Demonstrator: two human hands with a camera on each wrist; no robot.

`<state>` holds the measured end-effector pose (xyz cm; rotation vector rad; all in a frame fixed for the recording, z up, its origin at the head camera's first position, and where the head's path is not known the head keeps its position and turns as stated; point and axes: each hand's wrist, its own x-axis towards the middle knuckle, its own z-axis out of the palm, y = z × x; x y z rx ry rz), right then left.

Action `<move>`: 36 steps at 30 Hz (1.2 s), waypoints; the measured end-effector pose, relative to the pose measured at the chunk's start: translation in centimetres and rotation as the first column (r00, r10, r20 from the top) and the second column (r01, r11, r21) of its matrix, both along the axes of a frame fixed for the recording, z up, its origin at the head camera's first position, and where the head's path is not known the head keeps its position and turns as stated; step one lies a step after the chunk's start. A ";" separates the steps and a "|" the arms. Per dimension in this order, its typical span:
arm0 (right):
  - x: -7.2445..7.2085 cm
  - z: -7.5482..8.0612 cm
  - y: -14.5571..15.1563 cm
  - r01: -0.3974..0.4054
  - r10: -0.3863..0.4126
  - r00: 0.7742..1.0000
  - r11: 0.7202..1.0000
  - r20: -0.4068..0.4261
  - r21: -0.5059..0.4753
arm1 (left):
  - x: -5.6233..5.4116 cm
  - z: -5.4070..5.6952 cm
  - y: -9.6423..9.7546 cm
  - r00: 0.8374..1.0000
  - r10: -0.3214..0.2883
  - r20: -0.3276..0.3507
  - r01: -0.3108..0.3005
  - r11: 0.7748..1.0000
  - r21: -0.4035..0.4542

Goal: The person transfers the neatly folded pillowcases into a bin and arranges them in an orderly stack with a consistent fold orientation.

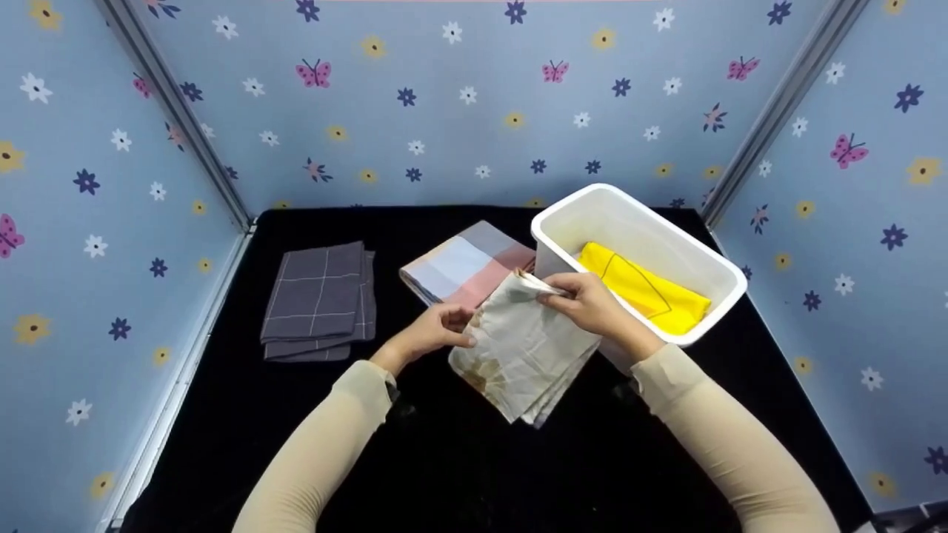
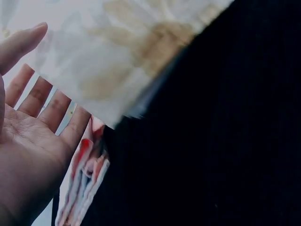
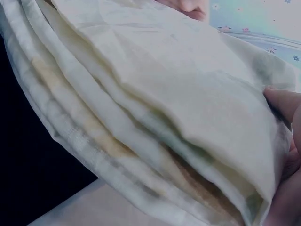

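Note:
A folded white cloth with tan flowers (image 1: 529, 344) hangs above the black table, slanting down toward the front. My right hand (image 1: 589, 303) pinches its upper right corner. In the right wrist view the thumb (image 3: 282, 101) lies over the fabric and several folded layers (image 3: 141, 136) show along one edge. At the cloth's left edge is my left hand (image 1: 429, 333). The left wrist view shows this hand's palm (image 2: 33, 141) with fingers spread loosely behind the cloth's edge and the thumb in front, not closed on it.
A white plastic bin (image 1: 711, 277) with a folded yellow cloth (image 1: 644, 289) inside stands at the right. Behind the white cloth lies a folded cloth in grey, blue and pink blocks (image 1: 463, 259). Folded grey checked cloths (image 1: 315, 296) lie at the left on the black table (image 1: 222, 444).

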<state>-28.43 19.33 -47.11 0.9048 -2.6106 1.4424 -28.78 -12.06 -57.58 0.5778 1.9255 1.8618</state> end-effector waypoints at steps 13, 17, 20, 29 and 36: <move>0.0 2.4 0.3 0.037 -0.038 0.999 0.993 -0.011 -0.109 | 0.2 -2.2 -0.1 0.994 0.094 0.057 -0.097 0.994 0.049; -0.1 3.1 0.4 0.059 -0.062 0.998 0.990 -0.019 -0.129 | 0.3 -2.2 0.2 0.978 0.122 0.171 -0.150 0.975 0.162; -0.2 3.5 0.4 0.075 -0.080 0.996 0.987 -0.028 -0.145 | 0.3 -2.2 0.7 0.962 0.122 0.243 -0.181 0.955 0.236; -0.4 4.2 0.5 0.093 -0.107 0.993 0.971 -0.054 -0.222 | 0.7 -2.9 3.1 0.927 0.099 0.361 -0.232 0.908 0.348; -0.4 4.4 0.9 0.136 -0.150 0.988 0.960 -0.039 -0.244 | 0.9 -3.1 4.7 0.916 0.099 0.389 -0.248 0.902 0.353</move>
